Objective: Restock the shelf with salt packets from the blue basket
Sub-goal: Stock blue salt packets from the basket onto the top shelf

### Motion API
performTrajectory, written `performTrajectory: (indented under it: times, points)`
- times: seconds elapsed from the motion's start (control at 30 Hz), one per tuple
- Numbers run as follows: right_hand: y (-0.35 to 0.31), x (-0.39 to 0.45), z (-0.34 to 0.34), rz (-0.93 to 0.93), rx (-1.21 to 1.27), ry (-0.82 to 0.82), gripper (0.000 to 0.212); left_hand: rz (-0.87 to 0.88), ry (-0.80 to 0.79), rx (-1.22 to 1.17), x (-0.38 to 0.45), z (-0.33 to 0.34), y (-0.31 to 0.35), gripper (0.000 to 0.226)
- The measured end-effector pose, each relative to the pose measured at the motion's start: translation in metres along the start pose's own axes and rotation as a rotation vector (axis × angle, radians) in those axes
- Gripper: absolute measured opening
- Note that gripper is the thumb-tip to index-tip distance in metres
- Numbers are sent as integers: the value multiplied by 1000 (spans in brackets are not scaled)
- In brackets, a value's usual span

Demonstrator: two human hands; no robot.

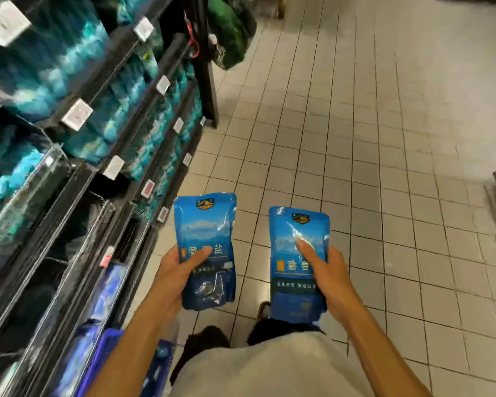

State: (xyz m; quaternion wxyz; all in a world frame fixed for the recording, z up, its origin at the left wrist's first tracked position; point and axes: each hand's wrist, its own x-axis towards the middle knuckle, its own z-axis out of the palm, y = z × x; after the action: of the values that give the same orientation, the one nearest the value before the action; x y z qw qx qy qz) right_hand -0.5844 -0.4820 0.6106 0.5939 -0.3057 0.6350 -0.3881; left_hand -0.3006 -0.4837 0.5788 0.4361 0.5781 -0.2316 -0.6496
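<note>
Beside the blue basket (109, 348) low at the shelf's foot, the left hand (172, 277) grips one salt packet (205, 242), thumb across its face. Right of it, the right hand (324, 279) holds a second packet (297, 262) likewise. Both packets stand upright, long axes pointing away; the shelf (103, 179) lies leftward, nearer the left hand.

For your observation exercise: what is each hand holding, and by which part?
The left hand grips one blue salt packet around its lower half, thumb across the front. The right hand grips a second salt packet the same way.
</note>
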Motion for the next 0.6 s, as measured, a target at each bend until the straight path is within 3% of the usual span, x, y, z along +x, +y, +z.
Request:
performTrajectory:
  times: [0.13,0.3,0.6]
  points:
    - [-43,51,-17,-38,-12,-31,49,49,-14,-2,39,38,29,63]
    - [-92,116,-12,-76,-7,-74,61,123,35,1,92,64,77,71]
    - [-186,250,37,-142,35,-81,56,254,131,69,226,68,176,66]
